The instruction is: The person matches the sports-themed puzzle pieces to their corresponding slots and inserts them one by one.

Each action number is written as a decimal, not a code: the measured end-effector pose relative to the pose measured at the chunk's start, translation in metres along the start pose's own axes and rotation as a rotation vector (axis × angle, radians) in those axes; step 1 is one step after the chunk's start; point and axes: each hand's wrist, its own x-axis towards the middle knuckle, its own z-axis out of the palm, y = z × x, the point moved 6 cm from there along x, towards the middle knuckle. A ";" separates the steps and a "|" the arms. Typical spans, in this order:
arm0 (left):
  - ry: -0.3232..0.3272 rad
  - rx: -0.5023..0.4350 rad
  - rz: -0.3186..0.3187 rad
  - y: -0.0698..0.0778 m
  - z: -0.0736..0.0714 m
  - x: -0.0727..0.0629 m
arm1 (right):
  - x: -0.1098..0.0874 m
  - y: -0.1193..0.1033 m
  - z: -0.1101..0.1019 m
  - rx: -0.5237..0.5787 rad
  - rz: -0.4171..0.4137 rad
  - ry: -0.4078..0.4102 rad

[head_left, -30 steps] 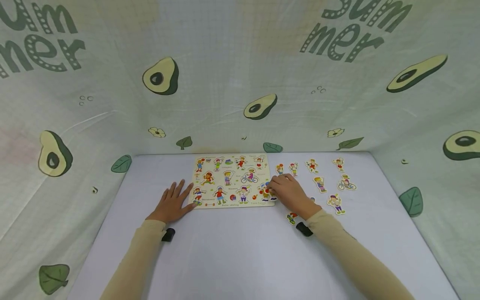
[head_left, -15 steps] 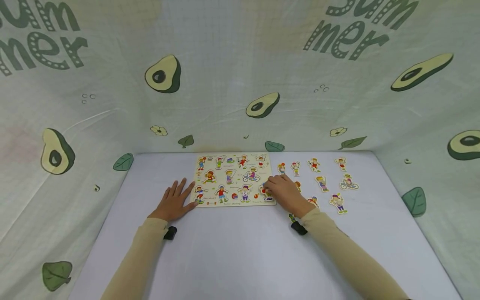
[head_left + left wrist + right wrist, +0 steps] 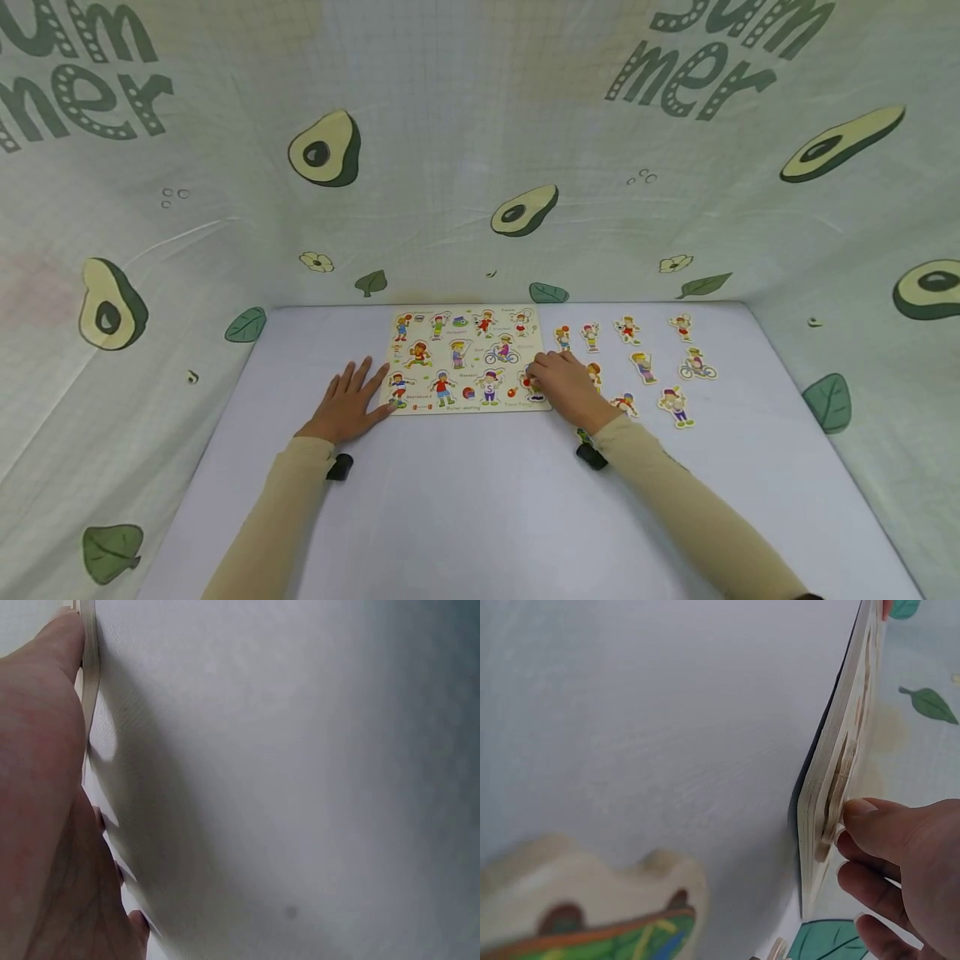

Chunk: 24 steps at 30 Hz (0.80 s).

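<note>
A cream wooden puzzle board printed with sporty children lies at the table's far side. My left hand is spread flat beside its left edge, thumb and a fingertip at the board; the left wrist view shows the thumb against that edge. At the lower right corner, my right hand pinches a child-shaped puzzle piece, partly covered by the fingers. In the right wrist view the piece sits slightly proud of the board's surface, the thumb touching it. Whether it lies in its recess I cannot tell.
Several loose puzzle pieces lie right of the board, among them a cyclist and a purple-capped figure. One with a green skateboard lies under the right wrist. A printed cloth hangs behind the white table.
My right hand has shifted slightly left with the piece, which now overlaps the printed figure at the board's lower right corner. The left hand keeps its place by the board.
</note>
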 end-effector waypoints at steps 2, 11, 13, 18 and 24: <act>0.007 -0.001 0.002 -0.001 0.001 0.000 | 0.001 0.000 0.000 0.003 0.011 -0.004; 0.028 -0.004 0.006 -0.007 0.008 0.005 | 0.003 -0.002 0.004 -0.013 0.030 -0.021; 0.032 -0.005 0.007 -0.008 0.007 0.005 | 0.003 -0.002 0.004 -0.017 0.031 -0.018; 0.022 -0.014 0.011 -0.006 0.007 0.003 | -0.003 0.003 -0.001 -0.017 0.048 0.003; 0.030 -0.013 0.014 -0.005 0.006 0.002 | -0.022 0.019 -0.019 0.010 0.129 0.051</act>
